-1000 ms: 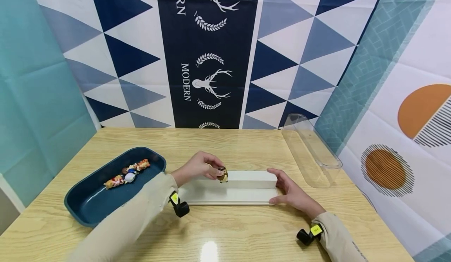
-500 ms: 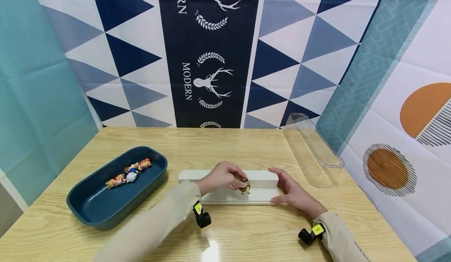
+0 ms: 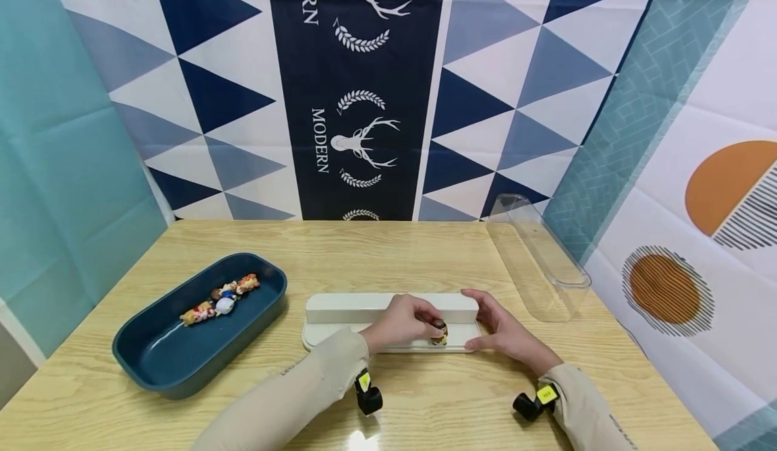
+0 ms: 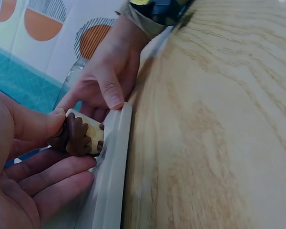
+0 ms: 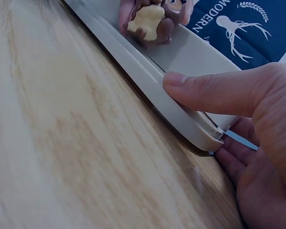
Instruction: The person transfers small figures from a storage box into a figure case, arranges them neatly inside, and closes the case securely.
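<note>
Across the worktop (image 3: 425, 410), as the head view showed it, the left hand (image 3: 403, 323) had just swept rightward, bringing the brown-and-cream figurine (image 3: 440, 334) past the middle of the white stand (image 3: 340, 307) and down low near its right end! Well apart lay the other figurines (image 3: 199, 313) in the blue tray (image 3: 164, 370); the right hand (image 3: 508, 335) hadn't budged. On to the left-wrist view: thumb and fingers pinched the figurine closely, the lower fingers stretched loosely beside it; whether it touched the stand, impossible to tell. Over to the right-wrist view: fingers spread across the stand's end, thumb on the front edge, seemingly bracing it. So the work, it appeared, had gone from carrying to careful placing.
</note>
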Action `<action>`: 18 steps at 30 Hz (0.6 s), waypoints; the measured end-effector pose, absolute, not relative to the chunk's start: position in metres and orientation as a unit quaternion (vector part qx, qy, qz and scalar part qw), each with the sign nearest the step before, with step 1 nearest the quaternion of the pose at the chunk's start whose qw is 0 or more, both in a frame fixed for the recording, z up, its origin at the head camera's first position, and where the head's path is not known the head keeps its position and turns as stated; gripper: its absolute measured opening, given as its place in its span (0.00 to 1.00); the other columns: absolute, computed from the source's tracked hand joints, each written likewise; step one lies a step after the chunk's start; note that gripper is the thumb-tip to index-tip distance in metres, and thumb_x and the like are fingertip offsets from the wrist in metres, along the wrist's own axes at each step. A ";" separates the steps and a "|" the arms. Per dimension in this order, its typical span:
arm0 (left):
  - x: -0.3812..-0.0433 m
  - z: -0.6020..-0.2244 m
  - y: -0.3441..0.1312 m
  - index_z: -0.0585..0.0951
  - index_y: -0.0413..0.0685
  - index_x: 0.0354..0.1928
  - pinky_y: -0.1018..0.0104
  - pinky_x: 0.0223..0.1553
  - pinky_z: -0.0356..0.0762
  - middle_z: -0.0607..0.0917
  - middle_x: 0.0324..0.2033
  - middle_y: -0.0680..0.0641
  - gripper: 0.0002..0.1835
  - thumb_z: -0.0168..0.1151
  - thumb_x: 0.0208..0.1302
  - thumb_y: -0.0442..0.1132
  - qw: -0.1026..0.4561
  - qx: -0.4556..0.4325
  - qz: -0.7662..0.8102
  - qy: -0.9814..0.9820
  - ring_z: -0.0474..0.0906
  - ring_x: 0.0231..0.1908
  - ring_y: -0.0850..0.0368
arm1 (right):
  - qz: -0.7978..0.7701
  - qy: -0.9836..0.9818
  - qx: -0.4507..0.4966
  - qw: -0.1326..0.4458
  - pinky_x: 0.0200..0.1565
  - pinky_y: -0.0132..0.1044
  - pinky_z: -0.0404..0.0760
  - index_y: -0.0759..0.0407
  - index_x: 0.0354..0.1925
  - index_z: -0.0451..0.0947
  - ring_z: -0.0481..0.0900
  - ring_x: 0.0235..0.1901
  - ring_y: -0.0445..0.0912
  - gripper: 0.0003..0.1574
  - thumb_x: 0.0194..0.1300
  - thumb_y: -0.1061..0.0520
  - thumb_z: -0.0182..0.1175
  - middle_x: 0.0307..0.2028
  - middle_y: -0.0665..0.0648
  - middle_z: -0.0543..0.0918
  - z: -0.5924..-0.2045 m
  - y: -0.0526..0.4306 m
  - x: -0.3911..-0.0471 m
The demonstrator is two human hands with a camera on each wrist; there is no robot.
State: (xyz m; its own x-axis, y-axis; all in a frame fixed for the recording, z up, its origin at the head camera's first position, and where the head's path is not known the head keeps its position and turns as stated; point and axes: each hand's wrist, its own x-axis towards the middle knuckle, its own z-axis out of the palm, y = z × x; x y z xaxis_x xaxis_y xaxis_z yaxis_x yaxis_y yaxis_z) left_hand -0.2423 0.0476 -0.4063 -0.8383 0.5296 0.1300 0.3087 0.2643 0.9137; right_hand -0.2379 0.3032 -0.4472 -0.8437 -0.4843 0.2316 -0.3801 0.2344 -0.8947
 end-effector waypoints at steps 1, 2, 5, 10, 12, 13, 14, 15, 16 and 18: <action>-0.242 -0.406 0.048 0.89 0.38 0.37 0.74 0.34 0.76 0.88 0.27 0.51 0.08 0.74 0.53 0.30 0.098 0.268 0.541 0.791 0.80 0.27 0.68 | -0.554 0.784 -0.277 0.047 0.56 0.25 0.68 0.69 0.73 0.52 0.72 0.56 0.36 0.57 0.53 0.69 0.73 0.64 0.76 0.65 -0.447 0.303 -0.238; -0.241 -0.406 0.049 0.89 0.38 0.37 0.74 0.34 0.76 0.88 0.27 0.51 0.08 0.74 0.53 0.30 0.095 0.269 0.537 0.794 0.80 0.27 0.68 | -0.555 0.783 -0.278 0.047 0.56 0.25 0.68 0.69 0.73 0.52 0.72 0.56 0.36 0.57 0.53 0.69 0.73 0.64 0.76 0.65 -0.447 0.303 -0.239; -0.239 -0.405 0.052 0.89 0.39 0.37 0.74 0.35 0.76 0.88 0.27 0.52 0.07 0.74 0.54 0.31 0.088 0.274 0.520 0.804 0.80 0.27 0.68 | -0.554 0.783 -0.279 0.045 0.55 0.25 0.68 0.69 0.73 0.52 0.72 0.56 0.35 0.57 0.53 0.69 0.73 0.65 0.76 0.64 -0.448 0.304 -0.239; -0.237 -0.404 0.056 0.88 0.39 0.38 0.75 0.35 0.75 0.88 0.29 0.52 0.07 0.73 0.56 0.31 0.077 0.290 0.491 0.818 0.79 0.28 0.70 | -0.553 0.783 -0.282 0.044 0.55 0.25 0.69 0.69 0.73 0.52 0.72 0.57 0.35 0.57 0.53 0.69 0.73 0.66 0.76 0.62 -0.449 0.304 -0.240; -0.237 -0.404 0.057 0.88 0.39 0.39 0.76 0.36 0.75 0.88 0.29 0.52 0.07 0.72 0.57 0.30 0.068 0.301 0.479 0.822 0.79 0.29 0.70 | -0.553 0.782 -0.283 0.045 0.55 0.26 0.69 0.69 0.73 0.52 0.72 0.57 0.35 0.57 0.53 0.69 0.73 0.66 0.76 0.62 -0.449 0.304 -0.240; -0.237 -0.405 0.057 0.88 0.39 0.40 0.76 0.37 0.75 0.88 0.30 0.51 0.07 0.72 0.58 0.30 0.060 0.307 0.470 0.825 0.79 0.30 0.70 | -0.554 0.782 -0.282 0.046 0.55 0.26 0.69 0.69 0.73 0.52 0.72 0.57 0.35 0.57 0.53 0.69 0.73 0.66 0.75 0.62 -0.449 0.304 -0.241; -0.237 -0.405 0.057 0.88 0.39 0.40 0.77 0.37 0.75 0.88 0.30 0.51 0.08 0.71 0.58 0.30 0.051 0.315 0.459 0.829 0.79 0.30 0.71 | -0.554 0.782 -0.282 0.046 0.55 0.26 0.69 0.69 0.73 0.52 0.72 0.57 0.35 0.57 0.53 0.69 0.73 0.66 0.75 0.62 -0.449 0.304 -0.241; -0.237 -0.406 0.058 0.88 0.39 0.40 0.77 0.37 0.75 0.88 0.31 0.51 0.07 0.71 0.59 0.31 0.041 0.325 0.446 0.833 0.80 0.31 0.71 | -0.554 0.782 -0.282 0.047 0.55 0.26 0.69 0.69 0.73 0.52 0.72 0.57 0.35 0.57 0.53 0.69 0.73 0.66 0.75 0.62 -0.449 0.304 -0.241; -0.237 -0.406 0.058 0.88 0.40 0.41 0.78 0.37 0.75 0.88 0.31 0.52 0.08 0.70 0.60 0.31 0.030 0.333 0.432 0.838 0.79 0.32 0.71 | -0.555 0.781 -0.282 0.047 0.55 0.26 0.69 0.69 0.73 0.52 0.72 0.57 0.35 0.57 0.53 0.69 0.73 0.66 0.75 0.62 -0.449 0.303 -0.241; -0.237 -0.408 0.059 0.87 0.40 0.43 0.80 0.37 0.74 0.88 0.33 0.52 0.08 0.69 0.62 0.32 0.005 0.351 0.394 0.849 0.79 0.33 0.72 | -0.555 0.781 -0.282 0.048 0.55 0.26 0.69 0.69 0.73 0.51 0.72 0.57 0.35 0.57 0.54 0.69 0.73 0.66 0.75 0.62 -0.449 0.303 -0.241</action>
State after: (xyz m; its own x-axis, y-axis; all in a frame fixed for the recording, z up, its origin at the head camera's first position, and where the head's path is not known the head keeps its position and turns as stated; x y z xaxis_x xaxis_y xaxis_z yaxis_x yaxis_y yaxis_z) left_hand -0.2373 0.0586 -0.4079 -0.7536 0.6000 0.2685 0.5922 0.4424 0.6735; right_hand -0.2409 0.3031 -0.4494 -0.8364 -0.4942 0.2370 -0.3868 0.2261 -0.8940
